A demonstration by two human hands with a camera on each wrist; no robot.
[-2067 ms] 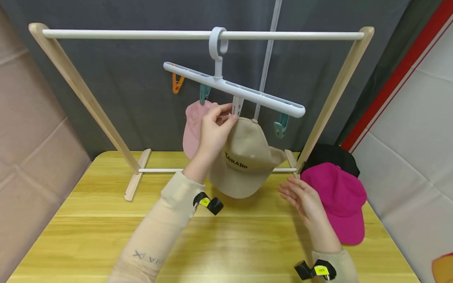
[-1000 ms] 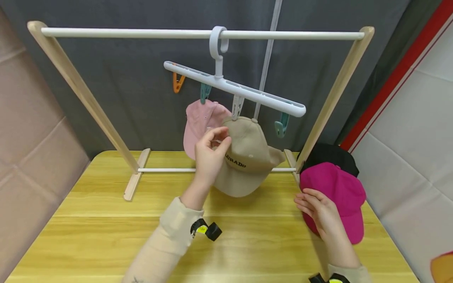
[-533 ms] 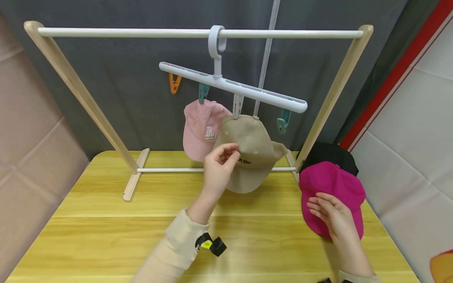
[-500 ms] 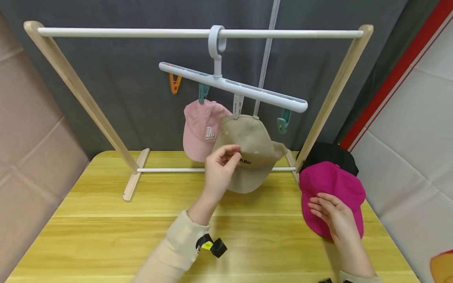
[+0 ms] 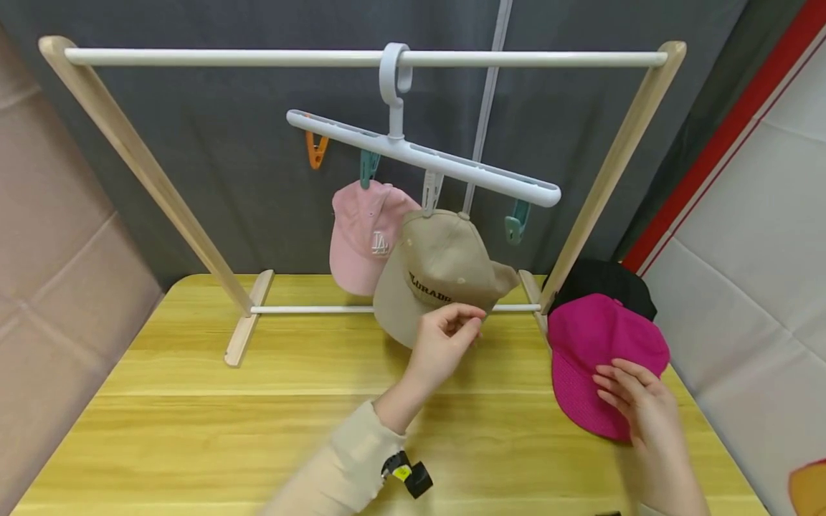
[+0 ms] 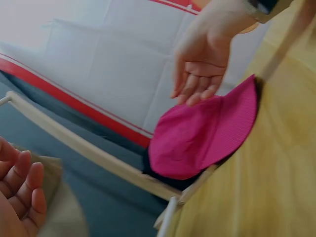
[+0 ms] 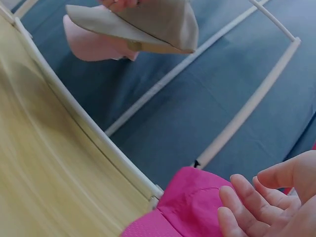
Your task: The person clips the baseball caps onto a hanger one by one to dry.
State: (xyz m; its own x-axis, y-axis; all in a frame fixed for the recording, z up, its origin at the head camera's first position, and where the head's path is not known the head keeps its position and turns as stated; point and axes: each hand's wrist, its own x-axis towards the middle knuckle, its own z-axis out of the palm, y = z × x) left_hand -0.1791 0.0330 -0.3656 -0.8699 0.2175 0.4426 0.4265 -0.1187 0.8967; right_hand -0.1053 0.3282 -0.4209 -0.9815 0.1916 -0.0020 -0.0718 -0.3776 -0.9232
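A beige cap (image 5: 445,254) with dark lettering hangs by its crown from a grey clip (image 5: 432,192) on the white hanger (image 5: 413,152). Behind and left of it, a pink cap (image 5: 361,244) hangs from a teal clip (image 5: 369,168). My left hand (image 5: 439,351) is in front of the beige cap's lower edge, fingers loosely bent with nothing in them. On the table at the right, a magenta cap (image 5: 603,358) lies brim forward. My right hand (image 5: 645,408) hovers at its front right with relaxed fingers, overlapping it in the head view and holding nothing.
The hanger hooks over the top bar of a wooden rack (image 5: 613,172). An orange clip (image 5: 315,152) and another teal clip (image 5: 516,223) hang with nothing in them. A black cap (image 5: 600,283) lies behind the magenta one. A low white rod (image 5: 310,309) joins the rack's feet.
My left hand has left the grey clip and moved down and right past the beige cap, which has turned slightly. My right hand has moved right and down over the magenta cap.
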